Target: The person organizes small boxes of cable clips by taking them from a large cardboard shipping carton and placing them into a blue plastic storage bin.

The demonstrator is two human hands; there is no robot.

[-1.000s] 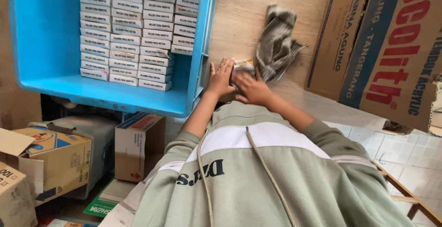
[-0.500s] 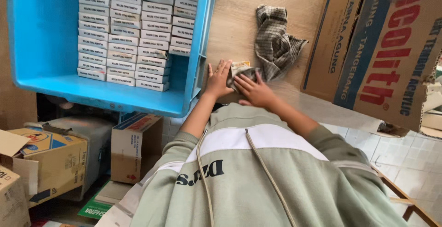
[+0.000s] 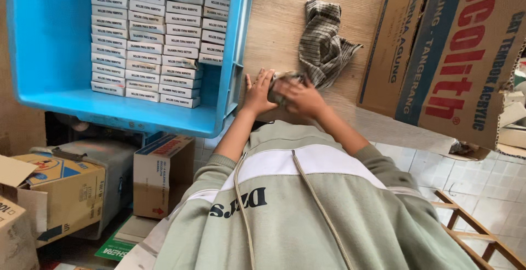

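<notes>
Light wooden table [image 3: 285, 23], white tiled floor [image 3: 482, 182].
Left hand [image 3: 258, 92] and right hand [image 3: 298, 95] clasp a small blurred box [image 3: 280, 86] on the table, between blue plastic crate [image 3: 49, 40] and checked grey cloth [image 3: 323, 42]; cardboard cartons [image 3: 60, 193] below.

Hemmed in left by the blue crate [image 3: 238, 56], its wall touching the left hand [image 3: 258, 92]. Blocked far right by the checked cloth [image 3: 323, 42], just beside the right hand [image 3: 298, 95]. Further right, walled off by leaning cardboard boxes [image 3: 438, 50]. Open bare wood [image 3: 276, 23] straight ahead, between crate and cloth.
</notes>
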